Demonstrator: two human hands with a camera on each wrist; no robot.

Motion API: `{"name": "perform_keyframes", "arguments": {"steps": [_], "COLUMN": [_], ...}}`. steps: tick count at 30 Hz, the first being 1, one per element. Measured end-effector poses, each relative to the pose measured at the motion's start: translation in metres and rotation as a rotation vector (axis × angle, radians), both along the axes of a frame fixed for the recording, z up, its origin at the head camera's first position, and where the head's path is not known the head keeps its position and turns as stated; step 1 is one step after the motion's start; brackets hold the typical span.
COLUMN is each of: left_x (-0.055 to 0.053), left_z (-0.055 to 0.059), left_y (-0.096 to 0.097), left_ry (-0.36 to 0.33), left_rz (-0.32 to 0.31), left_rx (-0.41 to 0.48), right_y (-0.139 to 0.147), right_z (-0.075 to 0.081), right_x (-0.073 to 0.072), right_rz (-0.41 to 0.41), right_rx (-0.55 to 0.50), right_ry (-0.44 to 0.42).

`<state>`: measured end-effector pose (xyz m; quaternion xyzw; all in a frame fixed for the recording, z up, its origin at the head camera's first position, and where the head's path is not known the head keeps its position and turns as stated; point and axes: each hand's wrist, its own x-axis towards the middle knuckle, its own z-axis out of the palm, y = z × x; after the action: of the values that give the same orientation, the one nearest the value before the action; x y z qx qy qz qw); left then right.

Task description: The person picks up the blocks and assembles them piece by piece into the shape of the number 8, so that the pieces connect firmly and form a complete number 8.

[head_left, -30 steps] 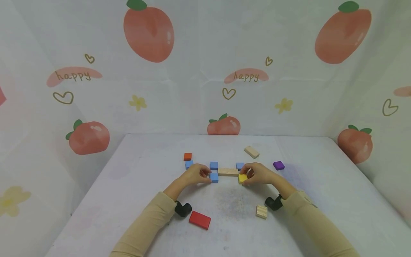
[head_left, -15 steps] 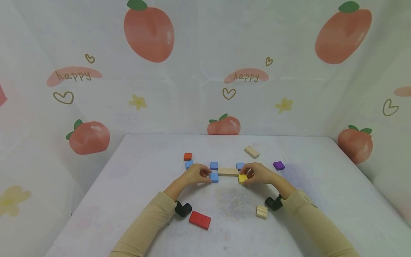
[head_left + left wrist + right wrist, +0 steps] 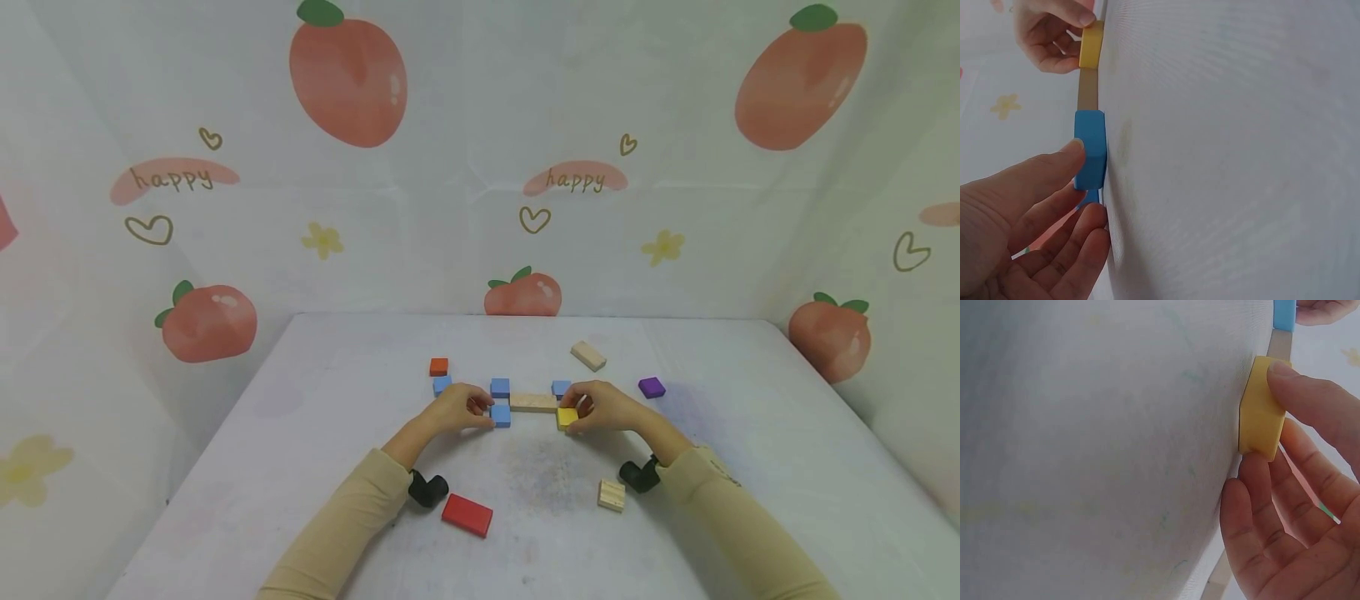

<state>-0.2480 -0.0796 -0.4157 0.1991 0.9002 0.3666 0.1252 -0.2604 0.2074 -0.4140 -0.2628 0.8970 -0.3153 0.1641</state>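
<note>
In the head view a plain wooden bar [image 3: 533, 403] lies crosswise on the table, between two blocks at its near side and two blue ones behind. My left hand [image 3: 453, 408] pinches the near-left blue block [image 3: 1090, 150], thumb on its front face and fingers behind. At the other end, my right hand [image 3: 607, 407] holds a yellow block [image 3: 1263, 409] between thumb and fingers. One blue block [image 3: 499, 387] stands behind the bar's left end. Another blue block [image 3: 561, 387] behind the right end is partly hidden by the right hand.
An orange-red block [image 3: 438, 367] and a blue block [image 3: 442, 384] lie back left. Farther right are a wooden block [image 3: 588, 356] and a purple block [image 3: 652, 387]. Nearer the person, a red block [image 3: 467, 515] and a small wooden block [image 3: 611, 495] rest on the white table [image 3: 300, 467].
</note>
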Motion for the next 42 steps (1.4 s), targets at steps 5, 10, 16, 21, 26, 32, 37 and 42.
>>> {"name": "perform_keyframes", "arguments": {"steps": [5,10,16,21,26,32,37,42], "left_x": [0.000,-0.001,0.000,-0.001,-0.002,-0.002,-0.002,-0.001], "left_z": [0.001,0.000,-0.002,-0.003,-0.004,-0.003,-0.003,-0.003], "left_y": [0.000,0.000,0.000,0.000,0.000,0.001,0.001,0.001], "left_ry": [-0.002,0.000,0.000,-0.007,-0.019,-0.018,-0.019,-0.017], "left_rz": [-0.006,-0.011,0.002,0.011,0.016,0.017,0.013,0.017], "left_rx": [0.002,0.003,-0.001,0.004,0.005,0.004,0.008,0.012], "right_y": [0.000,0.002,0.003,0.005,0.006,0.011,0.017,0.023], "right_z": [-0.001,0.000,0.000,0.001,0.002,0.004,0.003,0.005], "right_x": [-0.001,0.001,0.003,0.003,0.003,0.006,0.010,0.014], "right_rz": [-0.011,0.000,0.000,0.009,0.011,0.008,0.004,0.000], "right_rx": [0.000,-0.015,-0.020,-0.019,-0.026,-0.032,-0.040,-0.038], "right_ry": [-0.017,0.000,0.013,0.028,0.041,0.062,0.091,0.087]}}
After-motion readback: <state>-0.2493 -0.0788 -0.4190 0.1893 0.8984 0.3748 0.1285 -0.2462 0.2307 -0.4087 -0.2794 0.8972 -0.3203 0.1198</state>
